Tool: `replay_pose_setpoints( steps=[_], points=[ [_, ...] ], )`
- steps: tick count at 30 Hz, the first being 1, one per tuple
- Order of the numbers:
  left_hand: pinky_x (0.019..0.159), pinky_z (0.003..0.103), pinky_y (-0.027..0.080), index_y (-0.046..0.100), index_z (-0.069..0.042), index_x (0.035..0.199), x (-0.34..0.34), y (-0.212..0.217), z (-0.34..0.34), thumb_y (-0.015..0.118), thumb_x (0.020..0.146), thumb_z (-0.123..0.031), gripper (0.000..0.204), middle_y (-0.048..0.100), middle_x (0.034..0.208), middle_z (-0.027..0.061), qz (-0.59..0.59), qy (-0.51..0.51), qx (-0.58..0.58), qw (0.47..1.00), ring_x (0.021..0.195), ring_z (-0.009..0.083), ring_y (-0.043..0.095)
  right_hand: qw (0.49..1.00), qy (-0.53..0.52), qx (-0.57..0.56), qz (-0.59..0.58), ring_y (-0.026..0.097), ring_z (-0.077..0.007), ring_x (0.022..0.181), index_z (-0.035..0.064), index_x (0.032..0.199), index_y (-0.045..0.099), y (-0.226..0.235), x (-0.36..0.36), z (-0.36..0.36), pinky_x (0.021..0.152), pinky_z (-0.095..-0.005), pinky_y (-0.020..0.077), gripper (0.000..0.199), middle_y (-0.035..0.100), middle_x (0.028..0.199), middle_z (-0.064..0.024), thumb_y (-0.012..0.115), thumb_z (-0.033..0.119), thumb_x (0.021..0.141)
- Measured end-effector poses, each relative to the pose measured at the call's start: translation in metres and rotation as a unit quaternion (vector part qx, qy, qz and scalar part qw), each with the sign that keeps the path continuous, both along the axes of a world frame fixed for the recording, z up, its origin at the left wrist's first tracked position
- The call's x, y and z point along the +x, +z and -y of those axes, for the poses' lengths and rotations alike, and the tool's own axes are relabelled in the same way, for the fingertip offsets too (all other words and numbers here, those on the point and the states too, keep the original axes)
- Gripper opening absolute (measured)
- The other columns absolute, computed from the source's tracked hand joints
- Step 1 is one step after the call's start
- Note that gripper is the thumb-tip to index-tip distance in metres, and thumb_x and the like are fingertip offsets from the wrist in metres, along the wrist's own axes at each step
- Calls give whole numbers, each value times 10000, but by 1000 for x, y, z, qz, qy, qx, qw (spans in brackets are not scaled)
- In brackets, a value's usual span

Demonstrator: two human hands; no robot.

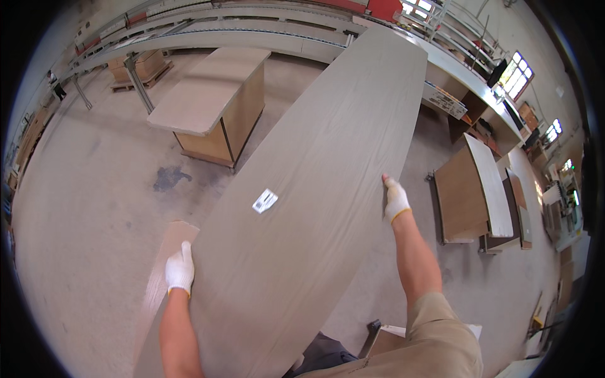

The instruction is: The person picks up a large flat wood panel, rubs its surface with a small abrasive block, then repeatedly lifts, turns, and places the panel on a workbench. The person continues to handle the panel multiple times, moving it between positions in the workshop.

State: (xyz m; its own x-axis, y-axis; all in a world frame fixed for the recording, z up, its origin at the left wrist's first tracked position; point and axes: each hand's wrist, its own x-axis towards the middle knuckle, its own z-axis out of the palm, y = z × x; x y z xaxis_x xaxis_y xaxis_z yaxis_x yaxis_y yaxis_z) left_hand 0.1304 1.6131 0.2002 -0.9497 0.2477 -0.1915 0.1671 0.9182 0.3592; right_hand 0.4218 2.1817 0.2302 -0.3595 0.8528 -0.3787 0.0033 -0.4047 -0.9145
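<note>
Keeping the wood-grain panel (309,170) level, far end overlapping the workbench's (459,75) left end in view, needs even lift: R hand (396,198) pinching right edge, L hand (180,269) at left edge, fingers hidden, grip can't tell.

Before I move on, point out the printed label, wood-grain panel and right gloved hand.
Printed label (265,201), head view: its white face.
Wood-grain panel (309,189), head view: its broad upper face.
Right gloved hand (396,200), head view: its back.

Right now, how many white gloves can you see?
2: one glove on the left hand, at the long board's left edge; another on the right hand, at its right edge. No others show.
</note>
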Motion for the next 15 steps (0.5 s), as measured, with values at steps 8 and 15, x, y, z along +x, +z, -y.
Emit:
replay_pose_setpoints(
  steps=[8,15],
  points=[
    [967,557,498,764,57,994,91,-37,168,242,1039,-707,927,708,1046,336,50,180,-111,976,1059,495,679,968,105,-190,-126,566,-341,1305,60,1354,604,-41,69,176,1142,-505,428,495,611,1431,-130,672,381,984],
    [880,579,515,740,0,765,187,-62,355,244,1084,-581,828,715,850,270,11,195,-112,974,860,475,698,972,4,-233,10,562,-348,1310,115,1335,625,-28,121,362,1146,-544,415,468,617,1430,-107,663,431,992]
  ],
)
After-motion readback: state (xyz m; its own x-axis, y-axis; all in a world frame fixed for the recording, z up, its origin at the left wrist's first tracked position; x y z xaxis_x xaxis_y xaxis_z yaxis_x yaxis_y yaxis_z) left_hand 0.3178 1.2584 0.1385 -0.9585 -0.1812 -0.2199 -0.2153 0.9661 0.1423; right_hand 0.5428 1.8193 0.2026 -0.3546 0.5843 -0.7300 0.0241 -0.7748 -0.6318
